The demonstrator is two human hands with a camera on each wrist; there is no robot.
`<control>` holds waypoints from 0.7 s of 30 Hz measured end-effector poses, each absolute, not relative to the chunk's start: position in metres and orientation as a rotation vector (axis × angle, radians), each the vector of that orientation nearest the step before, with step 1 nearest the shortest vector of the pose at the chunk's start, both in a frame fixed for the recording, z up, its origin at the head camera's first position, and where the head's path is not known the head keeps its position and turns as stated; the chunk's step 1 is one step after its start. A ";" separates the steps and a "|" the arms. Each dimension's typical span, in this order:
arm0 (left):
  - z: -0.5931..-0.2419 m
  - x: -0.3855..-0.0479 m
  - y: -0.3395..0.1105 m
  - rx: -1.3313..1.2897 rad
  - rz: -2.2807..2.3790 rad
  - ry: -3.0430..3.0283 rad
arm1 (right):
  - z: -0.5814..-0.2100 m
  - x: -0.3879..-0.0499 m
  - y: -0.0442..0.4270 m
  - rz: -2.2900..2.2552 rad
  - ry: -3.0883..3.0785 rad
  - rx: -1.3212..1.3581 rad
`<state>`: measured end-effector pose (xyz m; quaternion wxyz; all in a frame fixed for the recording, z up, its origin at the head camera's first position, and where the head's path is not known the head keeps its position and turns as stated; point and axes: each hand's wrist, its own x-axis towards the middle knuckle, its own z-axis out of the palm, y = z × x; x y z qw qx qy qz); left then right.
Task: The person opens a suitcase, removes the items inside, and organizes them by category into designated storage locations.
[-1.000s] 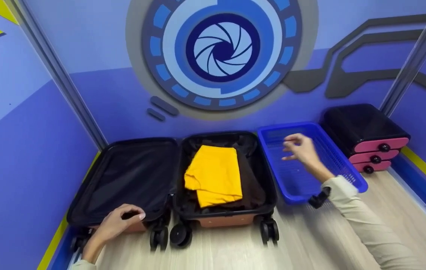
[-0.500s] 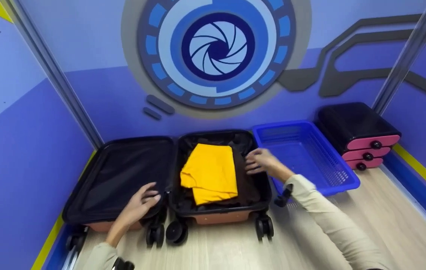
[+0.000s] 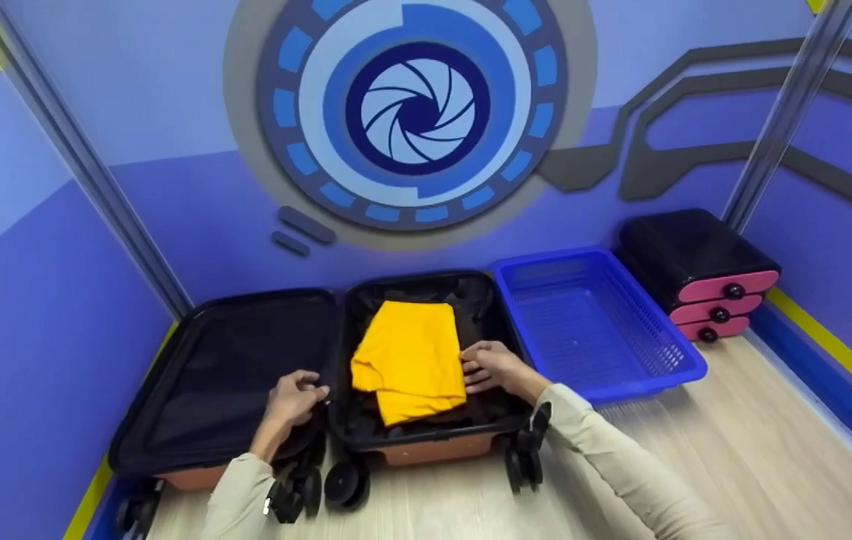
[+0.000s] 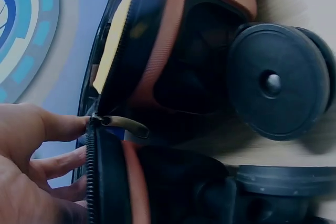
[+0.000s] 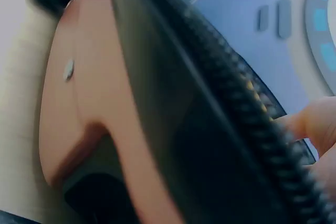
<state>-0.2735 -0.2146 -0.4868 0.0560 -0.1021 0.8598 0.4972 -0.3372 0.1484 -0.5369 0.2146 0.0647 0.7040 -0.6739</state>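
Observation:
An open suitcase (image 3: 437, 448) lies on the floor in the head view, its lid half (image 3: 246, 375) to the left. A folded yellow garment (image 3: 411, 360) rests in the right half on darker cloth. My right hand (image 3: 497, 367) reaches inside, fingertips at the garment's right edge; whether they pinch it is unclear. The rim mostly hides that hand in the right wrist view. Over the lid's inner edge is my left hand (image 3: 292, 401), fingers loosely bent. In the left wrist view its fingertips (image 4: 79, 124) are beside the zipper pull (image 4: 126, 125), apparently without gripping it.
Right of the suitcase stands a blue plastic basket (image 3: 572, 382) with nothing seen in it. Beyond it is a black drawer box (image 3: 688, 244) with pink fronts. Suitcase wheels (image 3: 347, 484) project toward me. A blue wall (image 3: 186, 202) closes the back.
My right hand has moved left from over the basket into the suitcase, to the yellow garment's edge. My left hand has shifted right along the lid toward the hinge side.

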 end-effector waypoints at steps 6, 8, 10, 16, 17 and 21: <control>-0.486 -0.278 -0.216 -0.352 1.612 2.571 | -0.535 -0.341 0.142 -1.904 1.910 0.145; -0.486 -0.282 -0.213 -0.362 1.596 2.614 | -0.532 -0.345 0.141 -1.916 1.889 0.170; -0.487 -0.287 -0.209 -0.374 1.540 2.685 | -0.530 -0.348 0.141 -1.913 1.871 0.189; -0.488 -0.297 -0.200 -0.412 1.352 2.826 | -0.532 -0.355 0.140 -1.903 1.806 0.236; -0.488 -0.297 -0.200 -0.412 1.343 2.824 | -0.533 -0.354 0.139 -1.907 1.795 0.247; -0.490 -0.298 -0.201 -0.425 1.365 2.778 | -0.532 -0.350 0.133 -1.924 1.780 0.272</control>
